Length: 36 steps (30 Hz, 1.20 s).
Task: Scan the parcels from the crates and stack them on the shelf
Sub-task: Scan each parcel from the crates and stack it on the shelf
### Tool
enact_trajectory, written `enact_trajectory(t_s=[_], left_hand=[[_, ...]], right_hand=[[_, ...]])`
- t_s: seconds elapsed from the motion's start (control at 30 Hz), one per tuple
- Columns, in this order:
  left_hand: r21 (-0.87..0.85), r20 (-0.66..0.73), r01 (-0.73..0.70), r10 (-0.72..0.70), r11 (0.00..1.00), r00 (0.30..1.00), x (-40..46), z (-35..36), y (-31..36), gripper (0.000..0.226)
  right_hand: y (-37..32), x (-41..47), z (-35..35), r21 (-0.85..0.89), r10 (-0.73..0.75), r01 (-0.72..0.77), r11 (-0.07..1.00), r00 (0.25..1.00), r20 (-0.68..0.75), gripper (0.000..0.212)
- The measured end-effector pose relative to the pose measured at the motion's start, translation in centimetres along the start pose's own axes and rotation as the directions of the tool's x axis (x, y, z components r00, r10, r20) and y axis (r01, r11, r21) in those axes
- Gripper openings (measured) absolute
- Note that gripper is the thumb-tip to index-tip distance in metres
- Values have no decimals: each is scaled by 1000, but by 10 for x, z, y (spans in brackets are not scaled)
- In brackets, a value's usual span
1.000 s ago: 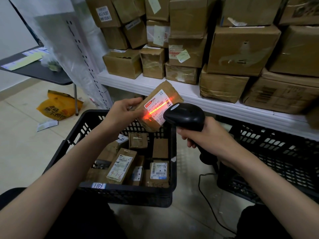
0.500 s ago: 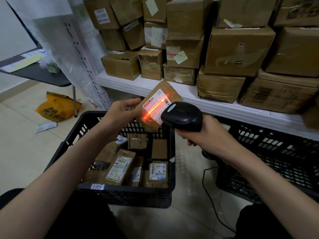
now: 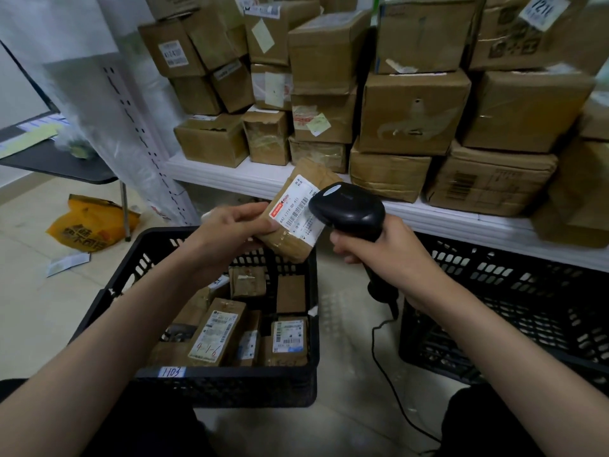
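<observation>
My left hand (image 3: 230, 225) grips a small brown parcel (image 3: 290, 239) with a white barcode label, held tilted above the far edge of the left black crate (image 3: 230, 384). My right hand (image 3: 382, 249) grips a black corded barcode scanner (image 3: 347, 211), its head right against the parcel's label. No red beam shows on the label. Several small labelled parcels (image 3: 219, 331) lie in the left crate. The white shelf (image 3: 237, 174) behind holds many stacked cardboard boxes (image 3: 412, 113).
A second black crate (image 3: 534, 311) stands under the shelf at right. The scanner cable (image 3: 389, 390) trails over the tiled floor between the crates. A yellow bag (image 3: 89, 225) and a paper slip lie on the floor at left, near a dark table (image 3: 56, 163).
The red scan line on the label has gone out. Parcel and scanner have stayed together in nearly the same place, and the view has tilted slightly.
</observation>
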State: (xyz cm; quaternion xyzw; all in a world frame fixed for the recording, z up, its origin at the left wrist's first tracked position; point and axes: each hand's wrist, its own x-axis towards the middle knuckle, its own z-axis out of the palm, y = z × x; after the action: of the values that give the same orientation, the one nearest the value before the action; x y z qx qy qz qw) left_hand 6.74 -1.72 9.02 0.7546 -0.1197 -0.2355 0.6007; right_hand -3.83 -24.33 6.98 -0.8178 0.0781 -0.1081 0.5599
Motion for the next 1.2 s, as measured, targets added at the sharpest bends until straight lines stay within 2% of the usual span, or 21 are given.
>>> enact_trajectory(t_s=[0.13, 0.27, 0.33, 0.4, 0.47, 0.7, 0.87, 0.97, 1.07, 1.2], left_hand=[[-105, 108, 2, 9, 994, 994, -14, 20, 13, 40], [-136, 232, -7, 39, 991, 972, -29, 50, 24, 37], [-152, 240, -37, 73, 988, 968, -35, 70, 29, 39], [-128, 235, -93, 121, 987, 964, -39, 94, 34, 39], [-92, 224, -147, 164, 985, 961, -39, 122, 45, 35], [-89, 322, -259, 274, 962, 906, -22, 220, 102, 35], [-114, 413, -300, 320, 947, 853, -14, 281, 131, 46], [-82, 453, -336, 335, 938, 826, -16, 316, 150, 45], [-38, 431, -416, 391, 908, 813, -16, 354, 165, 44], [135, 360, -559, 485, 818, 797, -7, 407, 173, 58]], right_hand=[[-9, -19, -12, 35, -24, 26, 999, 998, -52, 38], [-14, -42, -35, 56, -41, 49, 997, 988, -146, 27], [-16, -55, -49, 70, -32, 49, 996, 974, -224, 30], [-16, -66, -66, 78, -23, 48, 996, 955, -295, 41], [-15, -76, -86, 82, -16, 49, 995, 931, -364, 42], [-17, -102, -167, 124, -23, 129, 984, 779, -626, 27], [-16, -115, -217, 114, -21, 160, 980, 661, -750, 18], [-13, -124, -243, 102, -22, 168, 980, 611, -791, 14], [-5, -131, -270, 108, -6, 171, 979, 558, -830, 23], [10, -141, -302, 127, 20, 170, 977, 520, -854, 8]])
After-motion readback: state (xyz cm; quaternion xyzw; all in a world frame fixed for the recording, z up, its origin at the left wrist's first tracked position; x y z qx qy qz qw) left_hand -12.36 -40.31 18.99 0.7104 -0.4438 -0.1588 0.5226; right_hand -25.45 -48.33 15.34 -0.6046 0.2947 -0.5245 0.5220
